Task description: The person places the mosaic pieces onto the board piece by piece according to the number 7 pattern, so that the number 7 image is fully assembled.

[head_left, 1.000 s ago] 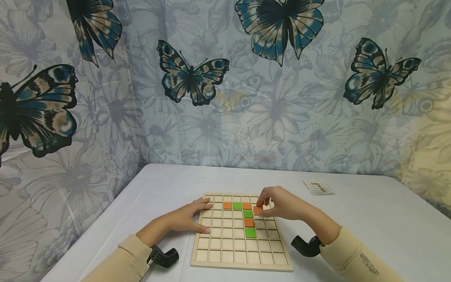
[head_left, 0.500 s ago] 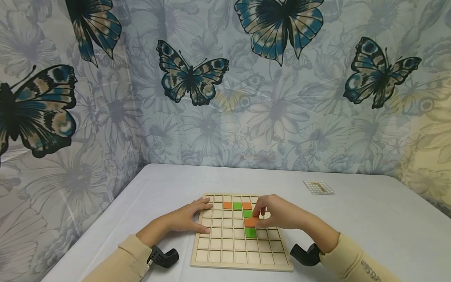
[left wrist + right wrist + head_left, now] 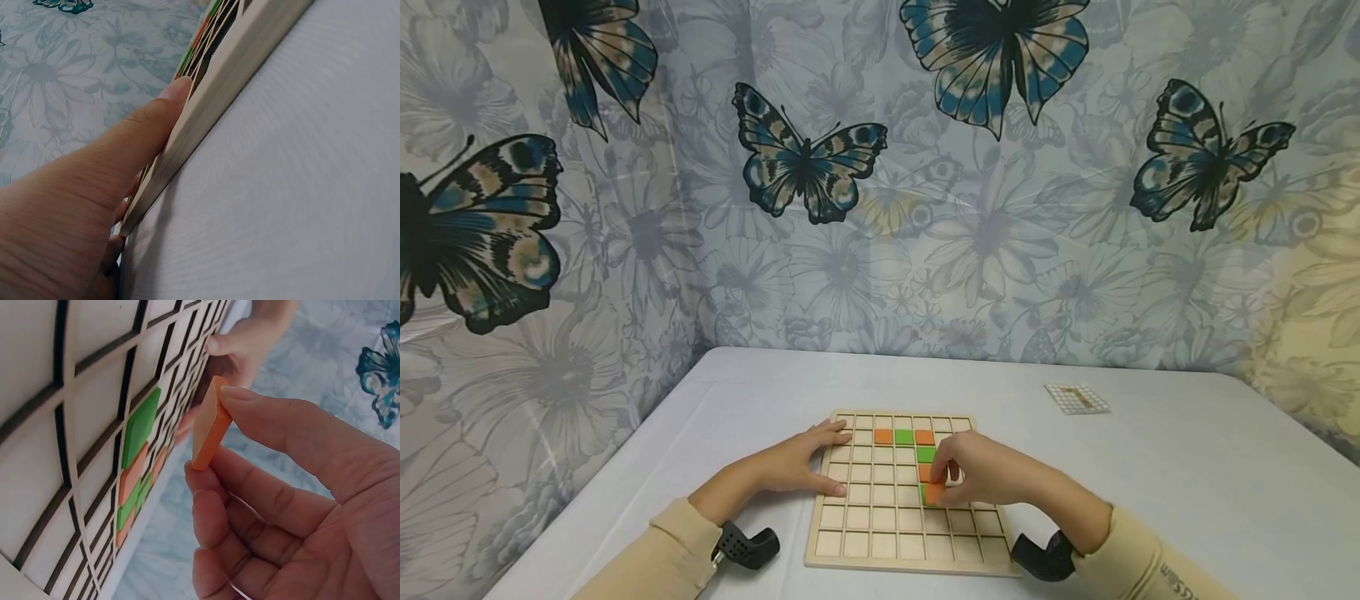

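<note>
My right hand (image 3: 992,468) pinches an orange square tile (image 3: 211,428) between thumb and fingertips, above the lower end of a tile column. The tile is tilted and apart from the wooden grid board (image 3: 883,546). Beneath it a green tile (image 3: 141,428) sits in a cell, partly covered in the head view. Further up the column come an orange tile (image 3: 924,472) and a green tile (image 3: 927,454). Across the top runs orange, green (image 3: 904,437), orange. My left hand (image 3: 793,462) rests with spread, fairly straight fingers on the board's left edge, its thumb (image 3: 178,90) on the rim.
A small patterned card (image 3: 1077,399) with a coloured grid lies at the back right of the white-covered table (image 3: 760,383). Black wrist devices (image 3: 751,546) are on both wrists. Butterfly-patterned cloth (image 3: 850,275) hangs behind and at the left.
The right hand has moved toward the person along the tile column, carrying the orange tile from beside the upper green tile to over the lowest green one. The left hand stays put.
</note>
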Demonstrator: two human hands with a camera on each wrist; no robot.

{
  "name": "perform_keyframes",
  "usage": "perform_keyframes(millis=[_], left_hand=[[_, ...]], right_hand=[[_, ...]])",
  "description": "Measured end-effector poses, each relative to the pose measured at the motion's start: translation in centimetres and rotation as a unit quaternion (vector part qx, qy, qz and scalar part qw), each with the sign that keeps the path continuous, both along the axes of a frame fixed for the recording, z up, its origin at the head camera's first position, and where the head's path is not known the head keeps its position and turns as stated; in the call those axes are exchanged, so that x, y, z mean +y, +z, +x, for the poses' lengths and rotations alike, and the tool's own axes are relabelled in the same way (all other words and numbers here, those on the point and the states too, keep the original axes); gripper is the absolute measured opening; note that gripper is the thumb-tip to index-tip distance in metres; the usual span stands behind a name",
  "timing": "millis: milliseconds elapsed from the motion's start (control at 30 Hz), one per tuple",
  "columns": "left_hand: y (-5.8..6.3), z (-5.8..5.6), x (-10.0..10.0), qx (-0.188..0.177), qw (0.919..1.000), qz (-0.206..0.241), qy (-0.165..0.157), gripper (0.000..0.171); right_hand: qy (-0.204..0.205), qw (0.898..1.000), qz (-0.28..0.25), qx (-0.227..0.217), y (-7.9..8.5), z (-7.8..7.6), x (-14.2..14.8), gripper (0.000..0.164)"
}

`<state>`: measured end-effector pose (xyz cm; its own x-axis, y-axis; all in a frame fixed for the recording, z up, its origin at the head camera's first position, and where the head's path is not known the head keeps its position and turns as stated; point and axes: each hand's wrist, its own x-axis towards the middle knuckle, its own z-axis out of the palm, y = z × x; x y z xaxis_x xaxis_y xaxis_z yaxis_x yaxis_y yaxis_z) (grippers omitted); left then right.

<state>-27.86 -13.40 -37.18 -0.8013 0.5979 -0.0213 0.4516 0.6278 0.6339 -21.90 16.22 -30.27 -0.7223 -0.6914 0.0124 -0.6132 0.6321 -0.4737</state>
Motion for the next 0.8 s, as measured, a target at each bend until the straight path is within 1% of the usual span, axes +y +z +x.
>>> perform_keyframes(millis=[233, 467, 800], left_hand=[[0.00, 0.07, 0.02, 0.000, 1.0000, 0.002, 0.000, 0.082], [0.13, 0.14, 0.05, 0.001, 1.0000, 0.001, 0.001, 0.082], [0.14, 0.21, 0.09, 0.002, 1.0000, 0.001, 0.003, 0.082]], right_hand=[[0.000, 1.000, 0.010, -0.009, -0.25, 0.24, -0.32, 0.011], [-0.016, 0.999, 0.017, -0.041, -0.59, 0.28, -0.58, 0.013], [-0.016, 0.998, 0.029, -0.046, -0.78, 0.70, -0.87, 0.011]])
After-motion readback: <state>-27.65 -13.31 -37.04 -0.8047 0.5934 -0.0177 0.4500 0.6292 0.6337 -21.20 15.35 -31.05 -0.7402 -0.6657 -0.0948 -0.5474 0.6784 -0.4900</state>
